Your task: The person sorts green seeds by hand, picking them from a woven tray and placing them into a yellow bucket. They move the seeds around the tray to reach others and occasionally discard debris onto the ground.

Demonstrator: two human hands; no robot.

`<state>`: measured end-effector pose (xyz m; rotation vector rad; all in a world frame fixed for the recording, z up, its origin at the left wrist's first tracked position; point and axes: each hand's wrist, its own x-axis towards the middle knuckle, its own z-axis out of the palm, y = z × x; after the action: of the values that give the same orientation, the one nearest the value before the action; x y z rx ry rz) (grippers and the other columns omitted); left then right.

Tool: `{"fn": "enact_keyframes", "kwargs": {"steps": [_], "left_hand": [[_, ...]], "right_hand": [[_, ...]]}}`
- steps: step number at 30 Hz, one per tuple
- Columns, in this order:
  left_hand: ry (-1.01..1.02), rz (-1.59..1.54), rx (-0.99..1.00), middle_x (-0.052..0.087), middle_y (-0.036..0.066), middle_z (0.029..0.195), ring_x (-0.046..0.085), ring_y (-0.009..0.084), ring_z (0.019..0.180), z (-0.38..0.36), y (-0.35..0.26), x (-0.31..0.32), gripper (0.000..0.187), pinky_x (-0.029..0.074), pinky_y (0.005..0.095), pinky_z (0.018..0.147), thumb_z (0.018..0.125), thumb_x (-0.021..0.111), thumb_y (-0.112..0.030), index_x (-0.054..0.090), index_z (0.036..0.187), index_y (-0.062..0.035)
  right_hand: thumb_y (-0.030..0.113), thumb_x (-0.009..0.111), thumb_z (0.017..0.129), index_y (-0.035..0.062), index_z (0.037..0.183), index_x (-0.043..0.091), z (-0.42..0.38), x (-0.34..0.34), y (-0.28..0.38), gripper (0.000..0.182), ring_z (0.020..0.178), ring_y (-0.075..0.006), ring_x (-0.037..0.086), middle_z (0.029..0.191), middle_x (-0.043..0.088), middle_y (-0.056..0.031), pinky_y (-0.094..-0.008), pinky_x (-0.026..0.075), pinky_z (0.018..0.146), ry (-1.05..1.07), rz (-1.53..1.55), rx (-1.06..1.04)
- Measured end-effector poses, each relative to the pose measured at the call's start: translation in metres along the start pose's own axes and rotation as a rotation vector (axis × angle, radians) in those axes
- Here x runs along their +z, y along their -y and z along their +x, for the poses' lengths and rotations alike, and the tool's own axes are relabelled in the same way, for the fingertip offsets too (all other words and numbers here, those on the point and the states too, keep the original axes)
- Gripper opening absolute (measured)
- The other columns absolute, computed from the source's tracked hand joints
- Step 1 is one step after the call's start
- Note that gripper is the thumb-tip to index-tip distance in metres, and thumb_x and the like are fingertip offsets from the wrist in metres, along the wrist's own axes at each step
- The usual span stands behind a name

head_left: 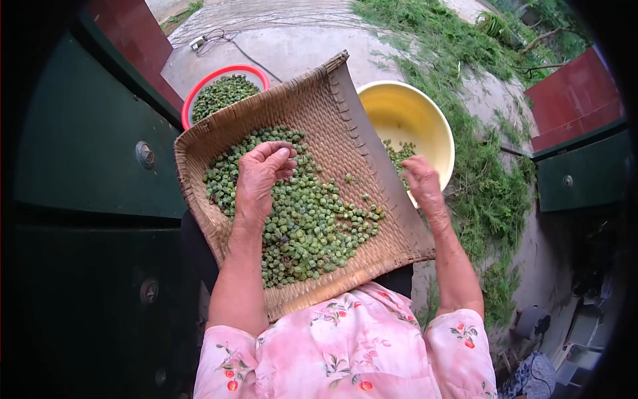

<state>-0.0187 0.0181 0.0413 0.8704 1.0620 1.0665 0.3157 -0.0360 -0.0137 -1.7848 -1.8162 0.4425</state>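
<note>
A woven wicker tray (325, 126) rests tilted across my lap, holding a heap of small round green fruits (312, 226). Over the left part of the heap is my left hand (261, 169), its thumb and fingertips pinched together; anything between them is too small to make out. My right hand (423, 178) is past the tray's right edge, above the near rim of a yellow basin (425, 120). Its fingers are curled in and slightly blurred, and what they hold is hidden. A small pile of green fruits (399, 153) lies inside the basin.
A red-rimmed bowl (264, 78) full of green fruits stands behind the tray at the left. Dark green door panels (86, 153) flank my left side. Cut green branches (478, 193) cover the ground at the right. A cable (249, 58) lies on the concrete.
</note>
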Motion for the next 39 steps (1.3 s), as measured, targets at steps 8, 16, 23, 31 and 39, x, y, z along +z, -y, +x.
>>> {"fn": "enact_keyframes", "kwargs": {"steps": [8, 16, 23, 31, 39], "left_hand": [[0.006, 0.013, -0.02, 0.067, 0.007, 0.089, 0.064, 0.0116, 0.074, 0.001, 0.004, 0.0, 0.016, 0.054, 0.0248, 0.065, 0.09, 0.057, -0.01, 0.063, 0.1, -0.0001], [-0.005, 0.021, -0.022, 0.066, 0.008, 0.09, 0.064, 0.0118, 0.074, 0.001, 0.001, 0.001, 0.016, 0.054, 0.0253, 0.064, 0.09, 0.057, -0.01, 0.062, 0.101, 0.0003], [-0.017, 0.008, -0.015, 0.066, 0.008, 0.09, 0.064, 0.012, 0.074, 0.001, 0.001, -0.002, 0.016, 0.054, 0.0255, 0.065, 0.09, 0.057, -0.01, 0.062, 0.101, 0.0004], [-0.01, 0.003, -0.011, 0.067, 0.006, 0.09, 0.064, 0.011, 0.074, 0.001, 0.001, -0.004, 0.015, 0.054, 0.0249, 0.066, 0.09, 0.057, -0.01, 0.063, 0.1, -0.0015], [-0.023, -0.014, -0.001, 0.067, 0.006, 0.09, 0.064, 0.0105, 0.074, 0.0, -0.003, -0.004, 0.015, 0.054, 0.0241, 0.065, 0.089, 0.058, -0.01, 0.063, 0.1, -0.0015]], "right_hand": [[0.021, 0.075, 0.067, 0.0073, 0.114, 0.058, -0.04, 0.018, 0.07, 0.052, 0.099, -0.0302, 0.049, 0.11, 0.056, -0.0075, -0.037, 0.044, 0.088, 0.454, -0.161, -0.284], [0.013, 0.072, 0.066, 0.0029, 0.102, 0.059, -0.071, 0.019, 0.08, 0.039, 0.099, -0.0316, 0.048, 0.1, 0.051, -0.0125, -0.0392, 0.041, 0.087, 0.626, -0.083, -0.156], [0.0, 0.057, 0.069, 0.0018, 0.087, 0.059, -0.077, 0.023, 0.074, 0.019, 0.093, -0.0341, 0.052, 0.09, 0.051, -0.0147, -0.0411, 0.043, 0.082, 0.576, 0.034, -0.207], [-0.003, 0.065, 0.069, 0.0004, 0.081, 0.063, -0.011, -0.011, 0.015, 0.013, 0.081, -0.0246, 0.058, 0.083, 0.057, -0.0109, -0.0333, 0.05, 0.076, 0.036, 0.083, 0.012], [0.011, 0.069, 0.075, 0.005, 0.102, 0.064, 0.024, 0.028, 0.037, 0.028, 0.111, -0.0294, 0.051, 0.119, 0.057, -0.0141, -0.041, 0.043, 0.094, -0.001, -0.038, -0.1]]}}
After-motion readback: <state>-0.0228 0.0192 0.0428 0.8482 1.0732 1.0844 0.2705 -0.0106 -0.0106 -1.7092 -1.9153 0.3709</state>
